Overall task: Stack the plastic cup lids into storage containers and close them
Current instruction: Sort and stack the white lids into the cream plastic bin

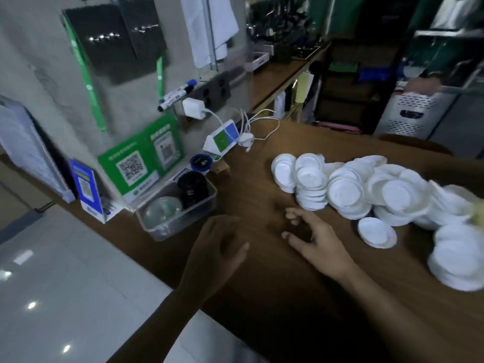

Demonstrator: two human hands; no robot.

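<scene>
A big heap of white plastic cup lids point(366, 189) lies across the right half of the brown wooden table point(262, 297), with one single lid point(376, 232) lying apart at its front. A clear plastic storage container point(207, 203) stands open at the table's left edge, holding clear lids and a stack of black lids. My left hand point(217, 247) hovers just right of the container, fingers apart, holding nothing. My right hand point(317, 239) is over the bare table in front of the heap, fingers spread and empty.
Green QR-code signs point(141, 163) and a blue card stand point(86, 187) lean on the wall behind the container. A small white device point(222, 140) with white charger cables point(259, 127) sits at the table's far edge. The tiled floor point(65, 297) lies left of the table.
</scene>
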